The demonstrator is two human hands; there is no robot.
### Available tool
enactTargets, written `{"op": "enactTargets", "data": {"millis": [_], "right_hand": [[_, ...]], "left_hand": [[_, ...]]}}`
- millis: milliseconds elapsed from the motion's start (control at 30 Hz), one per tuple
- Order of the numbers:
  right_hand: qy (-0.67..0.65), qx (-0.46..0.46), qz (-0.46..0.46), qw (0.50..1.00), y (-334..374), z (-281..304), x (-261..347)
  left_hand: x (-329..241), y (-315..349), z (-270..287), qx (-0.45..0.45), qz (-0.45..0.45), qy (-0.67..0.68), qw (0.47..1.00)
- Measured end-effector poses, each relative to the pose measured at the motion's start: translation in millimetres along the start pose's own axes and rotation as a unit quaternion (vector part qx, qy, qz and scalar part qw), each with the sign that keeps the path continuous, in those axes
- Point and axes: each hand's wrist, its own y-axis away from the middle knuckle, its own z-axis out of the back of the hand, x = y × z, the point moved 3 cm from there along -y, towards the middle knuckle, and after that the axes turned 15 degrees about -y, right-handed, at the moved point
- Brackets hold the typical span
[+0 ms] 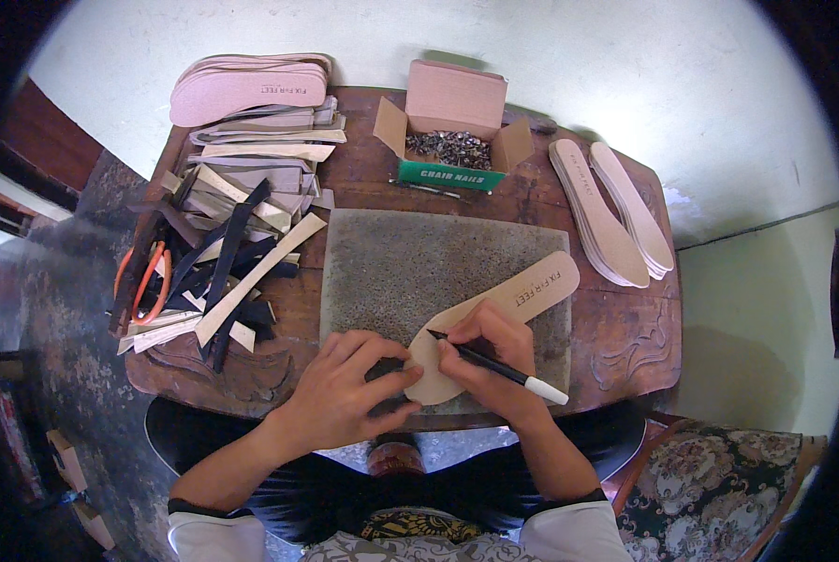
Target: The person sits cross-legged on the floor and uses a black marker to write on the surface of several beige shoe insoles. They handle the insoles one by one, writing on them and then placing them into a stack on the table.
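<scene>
A pale wall [363, 33] stands behind the carved table [363, 122]; the floor [73, 290] is mottled

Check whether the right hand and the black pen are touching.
Touching. The head view shows the right hand with its fingers closed on the black pen, no gap between them.

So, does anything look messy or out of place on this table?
Mildly: black and cream strips lie crisscrossed in a loose heap left of the grey slab, whereas the pinkish insoles behind are stacked.

We find a sole [530, 292] on the mat [391, 262], strips [260, 282] to the left, sole stacks [599, 215] right, nails [448, 148] in a box [452, 176] behind, all on the table [625, 323].
</scene>
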Motion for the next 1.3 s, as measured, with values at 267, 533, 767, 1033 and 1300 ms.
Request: {"op": "enactTargets", "data": {"millis": [267, 533, 767, 1033, 1300], "right_hand": [[0.006, -0.001, 0.002, 1.0, 0.9, 0.7, -0.6], [0.004, 0.004, -0.006, 1.0, 0.2, 0.7, 0.0], [-0.083, -0.053, -0.056, 0.994, 2.9, 7.9, -9.0], [0.006, -0.033, -0.035, 0.999, -1.3, 17.7, -11.3], [0.006, -0.036, -0.007, 0.999, -3.6, 16.3, -7.9]], "left_hand": [[-0.4, -0.9, -0.1, -0.003, -0.001, 0.002, 1.0], [-0.4, -0.8, -0.3, 0.003, 0.002, 0.0, 1.0], [0.2, -0.4, 0.8, 0.005, 0.003, 0.0, 1.0], [-0.2, -0.1, -0.8, 0.002, 0.003, -0.002, 1.0], [-1.3, -2.7, 1.6, -0.003, 0.005, -0.007, 1.0]]}}
